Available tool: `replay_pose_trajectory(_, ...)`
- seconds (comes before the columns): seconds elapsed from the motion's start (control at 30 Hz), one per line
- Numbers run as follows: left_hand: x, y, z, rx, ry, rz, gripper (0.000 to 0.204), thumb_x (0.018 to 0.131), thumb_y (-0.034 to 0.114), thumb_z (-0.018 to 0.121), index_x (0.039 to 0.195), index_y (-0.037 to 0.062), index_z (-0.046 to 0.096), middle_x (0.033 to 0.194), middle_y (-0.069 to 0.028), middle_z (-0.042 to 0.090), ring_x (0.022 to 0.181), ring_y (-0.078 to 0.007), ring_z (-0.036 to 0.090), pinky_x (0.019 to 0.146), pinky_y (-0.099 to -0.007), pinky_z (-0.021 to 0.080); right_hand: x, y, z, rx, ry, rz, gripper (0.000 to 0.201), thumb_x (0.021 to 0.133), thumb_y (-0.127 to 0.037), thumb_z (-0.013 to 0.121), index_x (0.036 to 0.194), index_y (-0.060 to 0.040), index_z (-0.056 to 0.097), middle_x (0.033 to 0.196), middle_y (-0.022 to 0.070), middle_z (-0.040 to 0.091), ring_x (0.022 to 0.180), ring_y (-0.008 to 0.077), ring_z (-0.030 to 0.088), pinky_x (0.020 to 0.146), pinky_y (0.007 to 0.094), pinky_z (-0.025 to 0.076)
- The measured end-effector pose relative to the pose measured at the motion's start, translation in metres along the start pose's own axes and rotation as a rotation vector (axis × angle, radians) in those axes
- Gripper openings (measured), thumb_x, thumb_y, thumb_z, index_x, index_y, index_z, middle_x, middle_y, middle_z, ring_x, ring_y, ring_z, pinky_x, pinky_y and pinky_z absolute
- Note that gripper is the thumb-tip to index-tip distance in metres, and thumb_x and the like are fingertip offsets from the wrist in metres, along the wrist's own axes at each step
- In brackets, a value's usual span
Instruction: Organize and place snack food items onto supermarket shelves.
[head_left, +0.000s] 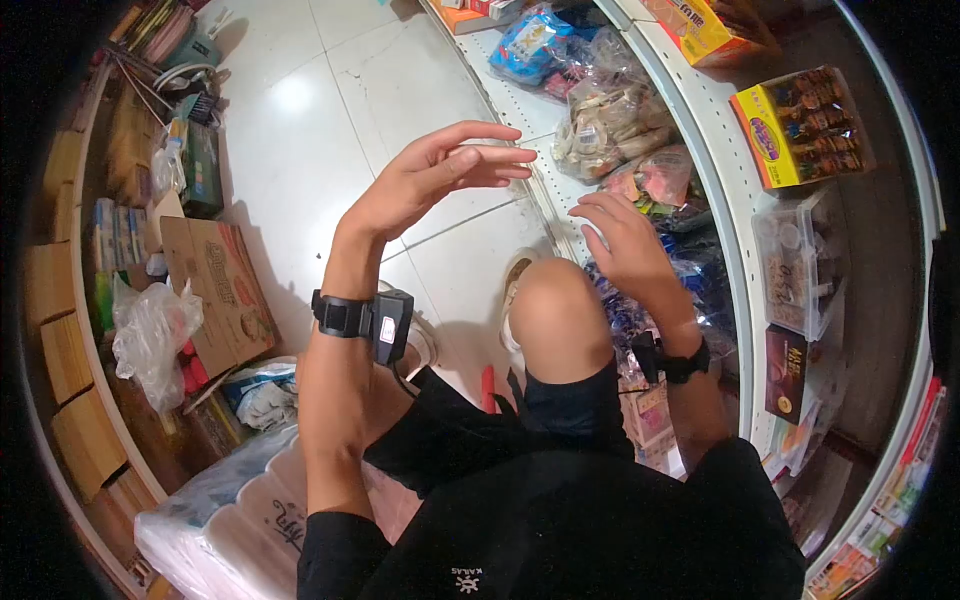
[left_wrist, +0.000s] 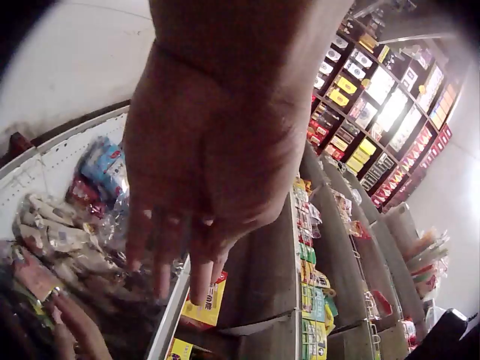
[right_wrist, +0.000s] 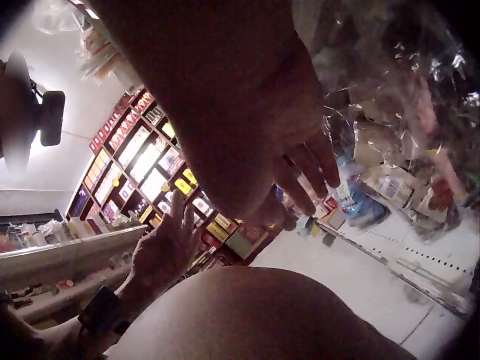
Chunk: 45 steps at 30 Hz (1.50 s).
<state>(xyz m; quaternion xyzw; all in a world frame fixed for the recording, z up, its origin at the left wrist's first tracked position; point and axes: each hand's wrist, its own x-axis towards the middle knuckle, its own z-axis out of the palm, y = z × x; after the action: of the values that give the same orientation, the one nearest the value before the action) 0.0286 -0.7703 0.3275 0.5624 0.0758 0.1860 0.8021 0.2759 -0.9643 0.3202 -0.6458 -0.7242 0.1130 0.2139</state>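
My left hand (head_left: 430,180) hangs over the tiled floor with its fingers extended toward the shelf, holding nothing. To its right, my right hand (head_left: 630,250) is beside the bottom shelf, fingers loosely extended and nothing in them. Near the right hand lie a clear bag with pink contents (head_left: 660,178) and a bag of beige packets (head_left: 610,130); whether the hand touches any bag I cannot tell. A blue package (head_left: 530,45) lies farther up the same shelf. In the left wrist view the left hand (left_wrist: 210,165) has its fingers apart; the right wrist view shows the right hand (right_wrist: 262,135) empty.
On the upper shelf at right stand a yellow box of packets (head_left: 800,128) and a clear plastic container (head_left: 795,265). At left are a cardboard box (head_left: 220,290), a white plastic bag (head_left: 155,335) and wooden shelving. A wrapped white pack (head_left: 250,520) lies at lower left.
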Motion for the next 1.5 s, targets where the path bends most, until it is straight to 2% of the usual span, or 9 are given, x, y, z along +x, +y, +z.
replay_pose_trajectory(0.23, -0.004, 0.001, -0.001, 0.130, 0.016, -0.020, 0.047, 0.106, 0.035, 0.059, 0.138, 0.0010, 0.058, 0.127, -0.0164, 0.072, 0.118, -0.0273, 0.068, 0.104, -0.0400, 0.051, 0.008, 0.000, 0.008, 0.012, -0.043, -0.005, 0.023, 0.089, -0.006, 0.063, 0.111, 0.0001, 0.069, 0.116, 0.0186, 0.066, 0.115, 0.0371, 0.060, 0.100, 0.0457, 0.049)
replay_pose_trajectory(0.37, -0.004, -0.040, -0.028, 1.587, 0.573, -0.255, 0.053, 0.094, 0.043, 0.073, 0.065, -0.0019, 0.066, 0.063, -0.0260, 0.059, 0.060, -0.0436, 0.062, 0.058, -0.0486, 0.050, 0.018, 0.016, 0.019, -0.011, -0.017, -0.029, 0.023, 0.087, -0.007, 0.065, 0.108, -0.0014, 0.071, 0.111, 0.0178, 0.068, 0.110, 0.0373, 0.062, 0.099, 0.0456, 0.050)
replay_pose_trajectory(0.57, -0.019, -0.117, -0.095, 1.550, 0.652, 0.009, 0.016, 0.093, 0.013, 0.069, 0.101, -0.0005, 0.070, 0.077, -0.0288, 0.068, 0.075, -0.0465, 0.068, 0.069, -0.0538, 0.055, 0.081, 0.040, -0.015, -0.109, 0.020, 0.002, 0.023, 0.088, -0.007, 0.064, 0.110, -0.0010, 0.071, 0.108, 0.0178, 0.068, 0.110, 0.0366, 0.062, 0.099, 0.0464, 0.049)
replay_pose_trajectory(0.63, -0.019, -0.119, -0.103, 1.603, 0.400, -0.437, 0.019, 0.092, 0.004, 0.064, 0.111, 0.0008, 0.066, 0.082, -0.0302, 0.069, 0.082, -0.0493, 0.069, 0.072, -0.0551, 0.055, 0.102, 0.038, -0.034, -0.157, 0.184, -0.034, 0.017, 0.085, -0.005, 0.063, 0.100, -0.0014, 0.072, 0.101, 0.0179, 0.069, 0.101, 0.0375, 0.064, 0.092, 0.0477, 0.051)
replay_pose_trajectory(1.03, -0.006, -0.089, -0.070, 1.395, 0.570, -0.232, 0.030, 0.091, 0.027, 0.074, 0.082, -0.0009, 0.070, 0.085, -0.0298, 0.069, 0.083, -0.0491, 0.069, 0.076, -0.0538, 0.057, 0.158, 0.058, -0.147, -0.598, 0.733, 0.201, 0.037, 0.087, -0.016, 0.069, 0.122, -0.0035, 0.067, 0.111, 0.0177, 0.067, 0.111, 0.0397, 0.059, 0.098, 0.0516, 0.047)
replay_pose_trajectory(1.13, -0.008, -0.077, -0.059, 1.407, 0.343, -0.327, 0.026, 0.095, 0.023, 0.068, 0.089, -0.0013, 0.068, 0.082, -0.0287, 0.069, 0.081, -0.0492, 0.068, 0.074, -0.0561, 0.056, 0.151, 0.066, -0.149, -0.581, 0.719, 0.215, 0.038, 0.090, -0.020, 0.069, 0.125, -0.0057, 0.065, 0.113, 0.0188, 0.067, 0.111, 0.0393, 0.059, 0.099, 0.0524, 0.046)
replay_pose_trajectory(1.27, 0.001, -0.087, -0.060, 1.406, 0.624, -0.215, 0.018, 0.093, 0.017, 0.070, 0.088, -0.0009, 0.069, 0.080, -0.0287, 0.069, 0.078, -0.0493, 0.068, 0.073, -0.0565, 0.055, 0.125, 0.052, -0.161, -0.649, 0.712, 0.259, 0.039, 0.091, -0.022, 0.068, 0.125, -0.0059, 0.062, 0.118, 0.0216, 0.065, 0.112, 0.0413, 0.061, 0.099, 0.0534, 0.048)
replay_pose_trajectory(1.33, -0.006, -0.092, -0.057, 1.327, 0.530, 0.040, 0.022, 0.095, 0.019, 0.068, 0.089, -0.0024, 0.069, 0.083, -0.0288, 0.069, 0.080, -0.0490, 0.068, 0.073, -0.0562, 0.055, 0.111, 0.027, -0.179, -0.575, 0.428, 0.766, 0.047, 0.091, -0.021, 0.069, 0.135, -0.0073, 0.058, 0.126, 0.0212, 0.063, 0.118, 0.0446, 0.061, 0.097, 0.0524, 0.050)
replay_pose_trajectory(1.5, 0.015, -0.068, -0.037, 1.457, 0.524, -0.424, 0.015, 0.088, 0.010, 0.072, 0.091, -0.0043, 0.068, 0.090, -0.0263, 0.070, 0.087, -0.0460, 0.069, 0.078, -0.0524, 0.055, 0.080, 0.046, -0.182, -0.643, 0.217, 0.779, 0.048, 0.093, -0.022, 0.067, 0.137, -0.0072, 0.055, 0.127, 0.0228, 0.065, 0.122, 0.0419, 0.062, 0.099, 0.0528, 0.050)
